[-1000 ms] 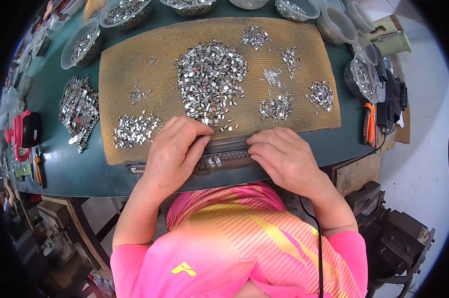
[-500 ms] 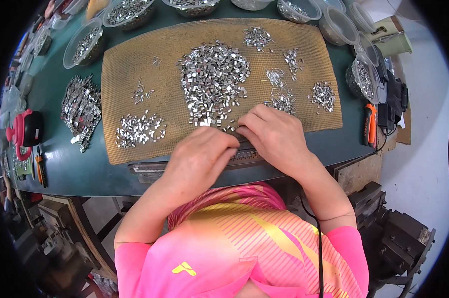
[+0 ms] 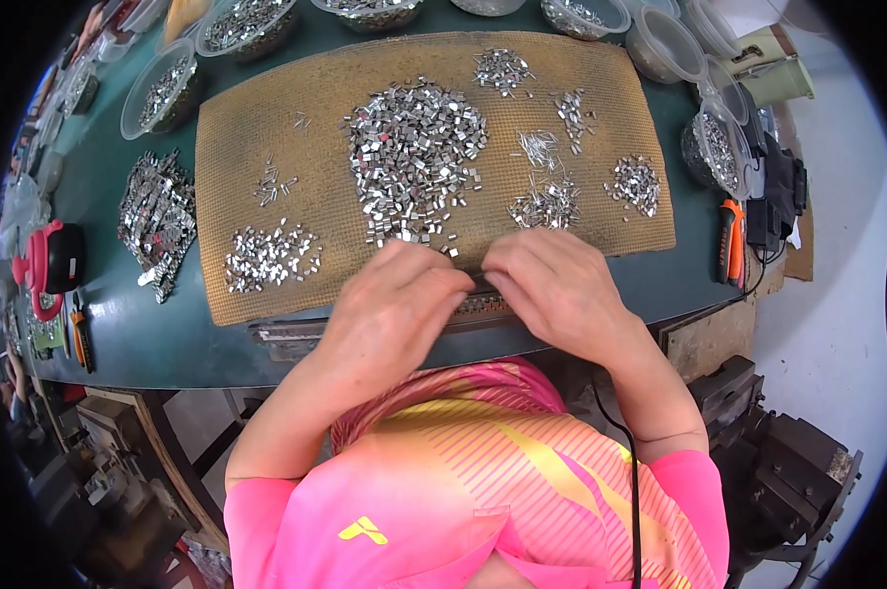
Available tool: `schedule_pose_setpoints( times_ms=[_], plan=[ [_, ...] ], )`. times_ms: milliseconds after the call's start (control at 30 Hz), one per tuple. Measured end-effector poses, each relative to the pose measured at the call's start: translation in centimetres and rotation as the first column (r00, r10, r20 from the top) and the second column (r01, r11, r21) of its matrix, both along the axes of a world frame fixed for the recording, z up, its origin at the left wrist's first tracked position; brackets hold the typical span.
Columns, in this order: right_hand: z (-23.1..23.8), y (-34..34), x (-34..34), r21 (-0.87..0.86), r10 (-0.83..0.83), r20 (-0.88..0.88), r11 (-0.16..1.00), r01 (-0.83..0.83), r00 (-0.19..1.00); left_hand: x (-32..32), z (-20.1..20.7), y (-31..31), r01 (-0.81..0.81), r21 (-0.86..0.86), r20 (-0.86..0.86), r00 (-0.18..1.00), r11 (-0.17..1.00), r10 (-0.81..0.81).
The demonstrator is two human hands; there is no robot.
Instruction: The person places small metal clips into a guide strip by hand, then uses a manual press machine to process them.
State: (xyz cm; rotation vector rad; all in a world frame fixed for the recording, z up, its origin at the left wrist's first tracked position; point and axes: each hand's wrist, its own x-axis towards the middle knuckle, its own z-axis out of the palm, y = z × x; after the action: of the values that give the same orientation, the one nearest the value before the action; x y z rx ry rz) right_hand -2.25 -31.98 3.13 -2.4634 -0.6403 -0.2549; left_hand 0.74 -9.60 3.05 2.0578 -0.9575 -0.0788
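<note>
My left hand (image 3: 390,304) and my right hand (image 3: 561,285) are close together at the near edge of a tan textured mat (image 3: 336,280). The fingers of each are pinched; whatever is between them is too small or hidden to make out. Under the fingertips runs a long dark metal bar (image 3: 291,332) with a row of small toothed pieces (image 3: 481,306) along it. Just beyond my left hand spreads a large heap of small shiny metal pieces (image 3: 414,147). A smaller pile of thin metal pieces (image 3: 547,204) lies beyond my right hand.
More small metal piles (image 3: 272,257) dot the mat. Left of it lie a mound of linked metal strips (image 3: 159,216), a pink-and-black pot (image 3: 56,257) and orange-handled pliers (image 3: 80,334). Plastic bowls (image 3: 164,88) ring the far side. Orange-and-black cutters (image 3: 730,245) lie at right.
My right hand has drawn back slightly toward me, off the edge of the thin-piece pile, showing more of it. My left hand has stayed nearly in place. The view has shifted a little.
</note>
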Motion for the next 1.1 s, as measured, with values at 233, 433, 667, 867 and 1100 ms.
schedule_pose_setpoints(
  times_ms=[233,433,667,867,1100],
  plan=[
    [0.6,0.8,-1.9,0.009,0.093,-0.001,0.996,-0.093,0.996,1.1,0.4,2.4,-0.18,0.066,0.055,0.983,0.982,0.176],
    [0.3,1.1,-0.9,-0.015,0.026,-0.007,1.0,-0.026,1.0,1.2,0.1,1.6,-0.147,0.094,0.131,0.982,0.985,0.134],
    [-0.9,2.7,1.0,-0.131,-0.101,0.015,0.986,0.102,0.995,1.4,-1.1,0.0,-0.159,0.198,0.242,0.964,0.967,0.109],
    [-0.6,2.8,1.4,-0.103,-0.104,-0.047,0.99,0.099,0.993,1.5,-1.3,-0.1,-0.182,0.178,0.248,0.959,0.967,0.135],
    [-0.1,2.6,1.4,-0.088,-0.078,-0.079,0.994,0.071,0.994,1.5,-0.7,0.9,-0.183,0.063,0.088,0.98,0.981,0.177]
  ],
)
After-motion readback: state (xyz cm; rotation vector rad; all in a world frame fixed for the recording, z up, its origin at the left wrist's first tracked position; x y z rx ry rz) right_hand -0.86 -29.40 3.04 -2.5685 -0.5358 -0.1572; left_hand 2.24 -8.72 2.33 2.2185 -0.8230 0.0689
